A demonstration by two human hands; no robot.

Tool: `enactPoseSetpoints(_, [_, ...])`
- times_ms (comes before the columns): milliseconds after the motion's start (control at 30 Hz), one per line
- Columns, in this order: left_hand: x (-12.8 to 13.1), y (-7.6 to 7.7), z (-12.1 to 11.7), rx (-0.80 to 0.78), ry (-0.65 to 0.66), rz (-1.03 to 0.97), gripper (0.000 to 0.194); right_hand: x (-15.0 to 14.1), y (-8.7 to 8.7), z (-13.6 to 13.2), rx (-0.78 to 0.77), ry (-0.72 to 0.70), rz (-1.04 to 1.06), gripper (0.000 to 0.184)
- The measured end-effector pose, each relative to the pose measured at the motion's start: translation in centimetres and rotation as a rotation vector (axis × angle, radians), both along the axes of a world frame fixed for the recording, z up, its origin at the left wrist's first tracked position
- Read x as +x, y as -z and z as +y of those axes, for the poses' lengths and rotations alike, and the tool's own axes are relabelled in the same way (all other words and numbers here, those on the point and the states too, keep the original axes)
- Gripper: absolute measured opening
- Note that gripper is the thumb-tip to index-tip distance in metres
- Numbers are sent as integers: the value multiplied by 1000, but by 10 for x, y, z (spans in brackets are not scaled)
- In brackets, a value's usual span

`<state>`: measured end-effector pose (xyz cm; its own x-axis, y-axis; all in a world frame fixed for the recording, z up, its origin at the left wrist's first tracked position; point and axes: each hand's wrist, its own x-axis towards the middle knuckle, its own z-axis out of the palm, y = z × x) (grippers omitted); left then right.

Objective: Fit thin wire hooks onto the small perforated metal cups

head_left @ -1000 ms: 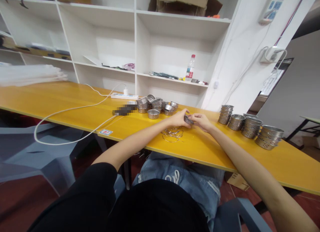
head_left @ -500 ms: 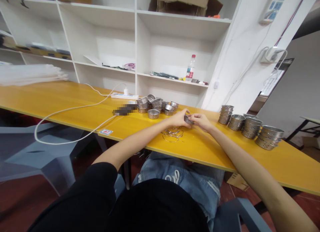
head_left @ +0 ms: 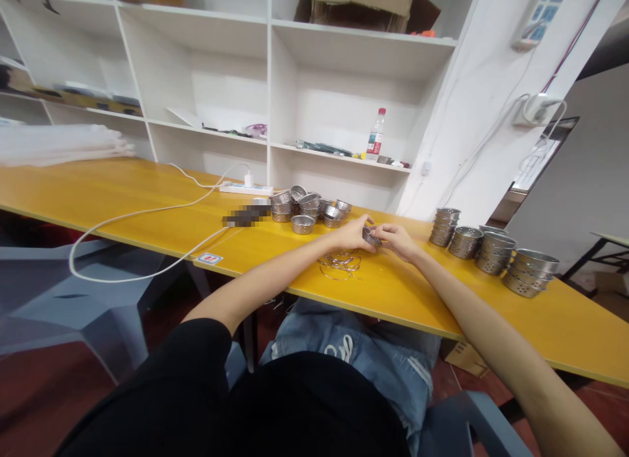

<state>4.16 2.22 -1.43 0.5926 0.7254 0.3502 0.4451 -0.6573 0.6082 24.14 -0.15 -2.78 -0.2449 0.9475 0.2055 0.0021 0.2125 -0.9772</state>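
Observation:
My left hand [head_left: 351,234] and my right hand [head_left: 397,239] meet over the yellow table [head_left: 122,195], both gripping one small perforated metal cup [head_left: 370,236] between the fingertips. A tangle of thin wire rings [head_left: 340,263] lies on the table just under and in front of my left hand. Behind my left hand sits a loose heap of the same metal cups [head_left: 307,209]. To the right, several stacks of nested cups [head_left: 494,250] lie in a row.
A white power strip [head_left: 244,189] with a long looping cable [head_left: 118,240] lies left of the cups. White shelves [head_left: 339,96] with a bottle [head_left: 375,136] stand behind the table. Folded white sheets [head_left: 59,145] rest far left. Grey plastic chairs [head_left: 59,299] are below.
Both hands stay together on the cup with only slight finger movement; the view has shifted a little.

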Motion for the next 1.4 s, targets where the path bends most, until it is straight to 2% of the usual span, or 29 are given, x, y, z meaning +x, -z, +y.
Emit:
enactPoseSetpoints(233, [-1,3,2,28,47,-8,86,0,0,-1,14,77,75,61])
enactPoseSetpoints(467, [-1,6,6,8,71,-34,86,-2,4,7,143,159,-76,68])
enactPoseSetpoints(667, [-1,8,5,0,98,-43,87,-1,9,14,237,156,-137,64])
enactPoseSetpoints(900, [0,11,8,8,123,-39,92,0,12,18,302,146,-195,52])
enactPoseSetpoints(1067, [-2,9,5,-10,125,-41,92,-3,12,11,506,97,-432,35])
enactPoseSetpoints(1133, [-3,8,3,-18,132,-36,92,-4,12,10,576,88,-526,36])
enactPoseSetpoints(1267, [-2,6,0,-22,131,1,95,-2,10,11,636,72,-584,37])
enactPoseSetpoints(1400, [-4,2,-1,13,83,75,87,-4,11,12,669,-3,-658,42])
